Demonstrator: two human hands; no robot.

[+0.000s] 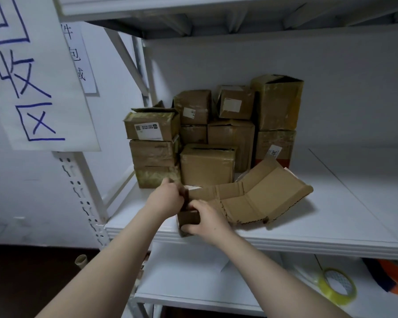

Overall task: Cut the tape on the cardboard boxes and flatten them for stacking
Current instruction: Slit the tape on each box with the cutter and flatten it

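Note:
A small brown cardboard box (189, 218) sits at the front edge of the white shelf (331, 221). My right hand (207, 220) grips its right side and front. My left hand (168, 198) holds a raised flap (185, 196) at the box's top left. Right beside them lies a flattened cardboard box (257, 196), its far panel bent upward. Behind stands a pile of several taped cardboard boxes (207, 164), some with white labels. No cutting tool is visible in either hand.
A roll of clear yellow tape (337, 285) and an orange and dark blue object (391, 276) lie on the lower shelf at right. A paper sign with blue characters (30, 72) hangs on the left upright. The shelf's right half is bare.

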